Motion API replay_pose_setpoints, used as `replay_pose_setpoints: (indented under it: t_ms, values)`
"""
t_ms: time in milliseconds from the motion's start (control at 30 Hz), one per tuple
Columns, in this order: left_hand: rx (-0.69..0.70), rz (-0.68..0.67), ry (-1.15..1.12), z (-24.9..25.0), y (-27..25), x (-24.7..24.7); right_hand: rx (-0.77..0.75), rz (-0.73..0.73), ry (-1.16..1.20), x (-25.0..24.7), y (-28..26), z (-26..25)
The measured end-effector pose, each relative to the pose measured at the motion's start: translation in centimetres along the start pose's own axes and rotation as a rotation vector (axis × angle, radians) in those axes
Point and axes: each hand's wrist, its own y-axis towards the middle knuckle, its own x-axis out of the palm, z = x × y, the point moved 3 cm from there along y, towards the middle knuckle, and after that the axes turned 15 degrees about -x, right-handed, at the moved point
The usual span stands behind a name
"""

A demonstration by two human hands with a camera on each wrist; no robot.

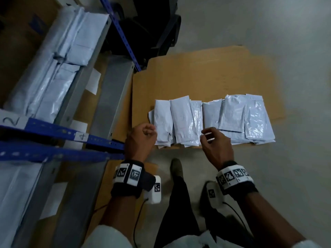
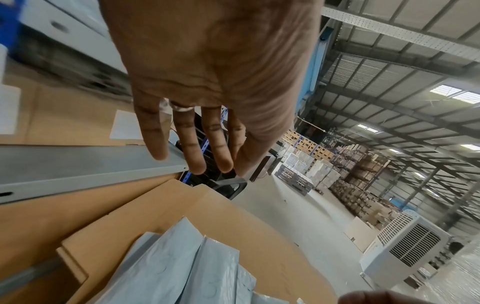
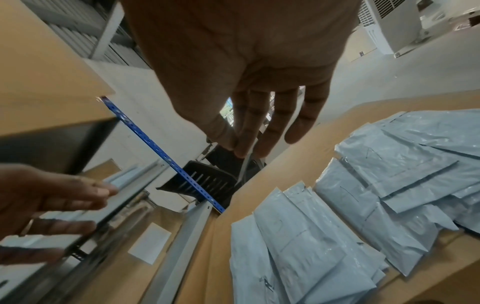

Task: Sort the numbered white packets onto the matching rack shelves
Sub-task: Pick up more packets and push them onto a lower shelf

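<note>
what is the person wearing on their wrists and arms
Each wrist carries a black band ringed with white blocks printed with black square code markers: left wrist band, right wrist band. A white camera unit with its own marker hangs under the left wrist, and thin black cables trail back from both. White sleeves show near the elbows. A ring sits on a left finger.

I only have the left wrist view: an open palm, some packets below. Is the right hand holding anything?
Observer: Yes. The right hand pinches a thin pale strip between thumb and forefinger; I cannot tell what it is.
Operator: Which shelf numbers can you read?
Observer: The head view shows paper labels on the blue rack beams: label 2 and label 4.
Operator: Anything shelved yet?
Observer: Yes, shelved packets lie stacked on the shelf behind label 2.
</note>
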Motion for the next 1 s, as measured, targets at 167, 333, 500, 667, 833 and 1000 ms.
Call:
replay_pose_setpoints:
  t_ms: [167,333,500,667,833,1000]
  values:
    - [-0.029,-0.082,0.016,0.9,8.5,2.5,0.068,-0.006,-0.104,4.3,5.0,1.1]
    - [-0.022,-0.160,0.107,-1.4,15.1,8.5,0.100,-0.028,-0.201,9.2,9.1,4.7]
    - [-0.188,-0.166,0.144,-5.3,18.7,13.0,0.230,-0.130,-0.349,12.7,11.5,8.2]
    - [-0.352,-0.238,0.170,-9.4,21.7,16.2,0.246,-0.133,-0.469,15.2,13.6,10.6]
    - [-0.380,-0.218,0.111,-11.7,23.1,18.0,0.253,-0.127,-0.561,16.5,14.4,11.8]
    - [-0.431,-0.238,0.040,-11.8,23.2,18.6,0.260,-0.087,-0.482,17.0,14.3,12.9]
